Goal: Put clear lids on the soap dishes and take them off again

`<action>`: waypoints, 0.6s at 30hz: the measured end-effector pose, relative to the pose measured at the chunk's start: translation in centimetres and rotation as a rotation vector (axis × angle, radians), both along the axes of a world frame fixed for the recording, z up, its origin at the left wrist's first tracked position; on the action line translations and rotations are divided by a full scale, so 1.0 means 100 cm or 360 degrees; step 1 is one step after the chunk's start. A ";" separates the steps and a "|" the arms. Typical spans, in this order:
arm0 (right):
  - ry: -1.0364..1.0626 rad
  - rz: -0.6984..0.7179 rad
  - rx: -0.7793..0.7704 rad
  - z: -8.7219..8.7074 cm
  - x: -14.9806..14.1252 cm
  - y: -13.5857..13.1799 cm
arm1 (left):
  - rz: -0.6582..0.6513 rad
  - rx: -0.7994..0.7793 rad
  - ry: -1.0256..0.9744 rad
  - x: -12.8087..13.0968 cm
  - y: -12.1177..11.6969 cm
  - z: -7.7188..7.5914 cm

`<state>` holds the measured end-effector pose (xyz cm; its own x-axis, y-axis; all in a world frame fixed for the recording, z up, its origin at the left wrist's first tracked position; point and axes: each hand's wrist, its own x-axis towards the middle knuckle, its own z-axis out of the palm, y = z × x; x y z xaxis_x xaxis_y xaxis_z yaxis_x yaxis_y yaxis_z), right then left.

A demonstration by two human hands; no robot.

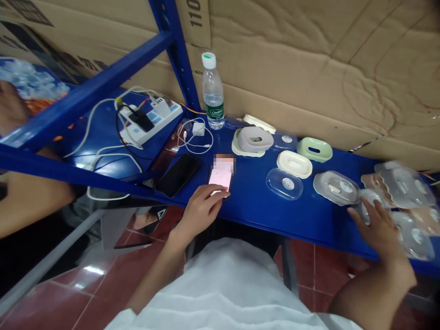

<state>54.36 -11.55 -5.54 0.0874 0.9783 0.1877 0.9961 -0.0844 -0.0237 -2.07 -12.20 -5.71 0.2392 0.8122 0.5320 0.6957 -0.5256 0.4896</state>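
Observation:
My left hand (202, 208) lies over the lower end of a phone (220, 178) with a lit screen, its fingers stretched out and touching the glass. To the right, my right hand (381, 229) has its fingers spread over a clear-lidded soap box (369, 204); whether it presses on it I cannot tell. Beside that hand sits another lidded soap box (335, 188). A clear lid (284, 184) with a round sticker lies before a cream soap tray (294, 164). Behind are a green soap tray (314, 149) and a grey one (255, 139) set on a pale base.
A dark phone (178, 174), a white charger with cable (198, 129) and a water bottle (213, 94) stand left. A power strip (151, 123) lies beyond the blue shelf frame (103, 78). More lidded soap boxes (404, 183) crowd the right end. Another person's arm (34, 197) is far left.

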 end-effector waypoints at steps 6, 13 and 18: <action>0.0059 -0.0212 0.0319 -0.014 -0.024 -0.005 | 0.0001 0.0092 0.0000 0.005 -0.004 -0.004; 0.0078 -0.0111 0.0606 -0.035 -0.030 -0.003 | 0.0343 0.0098 -0.0033 0.000 -0.005 -0.007; 0.0118 -0.0087 0.0684 -0.042 -0.035 -0.004 | 0.0871 -0.0049 0.0309 -0.030 0.004 -0.003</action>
